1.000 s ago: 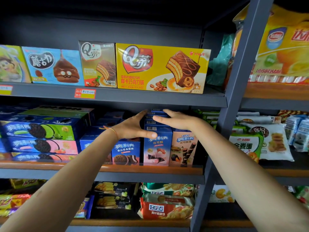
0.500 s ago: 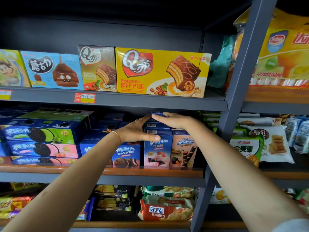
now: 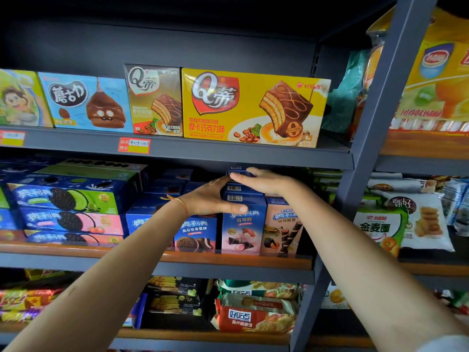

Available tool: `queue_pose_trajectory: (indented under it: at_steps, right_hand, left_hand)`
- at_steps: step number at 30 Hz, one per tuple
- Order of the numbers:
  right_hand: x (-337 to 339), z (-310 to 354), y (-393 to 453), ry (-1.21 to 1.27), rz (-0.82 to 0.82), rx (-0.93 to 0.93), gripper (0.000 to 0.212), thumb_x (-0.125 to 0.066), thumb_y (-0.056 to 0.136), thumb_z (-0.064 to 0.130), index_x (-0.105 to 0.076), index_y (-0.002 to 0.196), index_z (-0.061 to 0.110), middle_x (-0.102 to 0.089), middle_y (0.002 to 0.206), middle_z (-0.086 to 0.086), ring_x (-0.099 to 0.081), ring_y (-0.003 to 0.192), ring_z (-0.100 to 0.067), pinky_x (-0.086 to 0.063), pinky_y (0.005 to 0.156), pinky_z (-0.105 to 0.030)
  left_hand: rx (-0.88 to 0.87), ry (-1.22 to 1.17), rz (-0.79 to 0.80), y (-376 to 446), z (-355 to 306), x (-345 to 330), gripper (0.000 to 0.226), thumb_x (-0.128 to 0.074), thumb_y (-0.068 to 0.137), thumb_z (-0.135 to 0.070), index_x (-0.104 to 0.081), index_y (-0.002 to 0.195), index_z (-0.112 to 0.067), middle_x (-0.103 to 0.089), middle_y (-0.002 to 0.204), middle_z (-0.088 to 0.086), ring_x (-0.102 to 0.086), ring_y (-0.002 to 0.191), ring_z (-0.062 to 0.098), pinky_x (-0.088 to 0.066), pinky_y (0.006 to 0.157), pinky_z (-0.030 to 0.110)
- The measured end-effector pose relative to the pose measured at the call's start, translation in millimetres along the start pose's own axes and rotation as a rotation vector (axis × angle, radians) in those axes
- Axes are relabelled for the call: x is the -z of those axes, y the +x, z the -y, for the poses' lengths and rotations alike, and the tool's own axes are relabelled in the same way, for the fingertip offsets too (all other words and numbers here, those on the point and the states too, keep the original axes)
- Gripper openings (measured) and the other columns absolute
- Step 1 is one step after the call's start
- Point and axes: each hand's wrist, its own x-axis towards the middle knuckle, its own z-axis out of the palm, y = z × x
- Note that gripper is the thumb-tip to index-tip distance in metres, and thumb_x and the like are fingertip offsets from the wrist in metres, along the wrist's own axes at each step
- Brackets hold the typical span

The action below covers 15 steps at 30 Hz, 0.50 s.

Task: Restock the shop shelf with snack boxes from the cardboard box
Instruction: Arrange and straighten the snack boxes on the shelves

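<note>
Both forearms reach up from the bottom of the view toward the middle shelf board [image 3: 228, 260], the orange-edged one. The left hand [image 3: 210, 196] wears a thin orange thread at the wrist; its fingers are straight and lie against the left side of a row of upright blue snack boxes [image 3: 242, 222] standing on that board, the thumb stretched across the front box's upper face. The right hand [image 3: 264, 181] lies flat, fingers extended, on top of the same row, its fingertips meeting those of the left hand above a box further back in the row. Neither hand curls round anything.

Just left of the row on the board stands a blue cake box [image 3: 196, 235], and just right a peach-coloured wafer-roll box [image 3: 281, 229]. Further left on the board are stacked flat Oreo cartons [image 3: 68, 201]. Below the board lie bagged biscuits [image 3: 256, 316]. Above it, on the next shelf, a yellow chocolate-pie box [image 3: 253, 107] stands behind a red price tag [image 3: 134, 145].
</note>
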Motion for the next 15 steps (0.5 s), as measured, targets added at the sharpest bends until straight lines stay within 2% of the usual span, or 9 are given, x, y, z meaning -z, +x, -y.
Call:
queue_pose_trajectory:
  at_steps: [4,7,10,12,15]
  right_hand:
    - [1,0,2,0.014,0.012,-0.001,0.131,-0.029,0.045,0.108,-0.025,0.154,0.034,-0.026,0.162,0.0,-0.034,0.144,-0.026,-0.033,0.113,-0.049]
    - [4,1,-2,0.031,0.015,0.01,0.11,-0.035,0.067,0.097,-0.024,0.156,0.033,-0.021,0.164,0.001,-0.027,0.148,-0.025,-0.027,0.118,-0.045]
    - [9,-1,-10,0.08,0.015,0.096,0.087,-0.04,0.084,0.081,-0.02,0.156,0.037,-0.017,0.164,0.006,-0.019,0.151,-0.021,-0.019,0.117,-0.039]
    - [12,-1,-21,0.114,-0.009,0.133,0.081,-0.043,0.088,0.075,-0.02,0.155,0.037,-0.018,0.164,0.007,-0.02,0.15,-0.019,-0.02,0.116,-0.036]
    - [9,7,-37,0.111,-0.014,0.171,0.087,-0.045,0.087,0.075,-0.011,0.157,0.037,-0.008,0.165,0.008,-0.011,0.152,-0.017,-0.015,0.118,-0.036]
  left_hand:
    - [-0.003,-0.01,-0.003,-1,-4,0,0.119,-0.069,0.066,-0.071,-0.008,0.159,-0.029,-0.015,0.165,-0.004,-0.02,0.15,0.018,-0.021,0.118,0.035]
    - [0.005,-0.011,-0.001,-1,-3,2,0.125,-0.073,0.063,-0.077,-0.007,0.159,-0.031,-0.014,0.166,-0.003,-0.018,0.15,0.018,-0.021,0.119,0.036]
    - [0.009,0.009,-0.015,-3,0,7,0.13,-0.071,0.057,-0.081,-0.004,0.159,-0.032,-0.009,0.167,-0.004,-0.012,0.152,0.018,-0.02,0.122,0.04]
    - [0.005,0.034,-0.03,-8,3,11,0.134,-0.073,0.057,-0.082,-0.003,0.159,-0.032,-0.007,0.167,-0.005,-0.011,0.153,0.017,-0.019,0.123,0.04]
    - [0.014,0.095,-0.039,-20,12,18,0.132,-0.076,0.06,-0.073,0.001,0.159,-0.032,-0.003,0.167,-0.008,-0.006,0.153,0.018,-0.017,0.123,0.041]
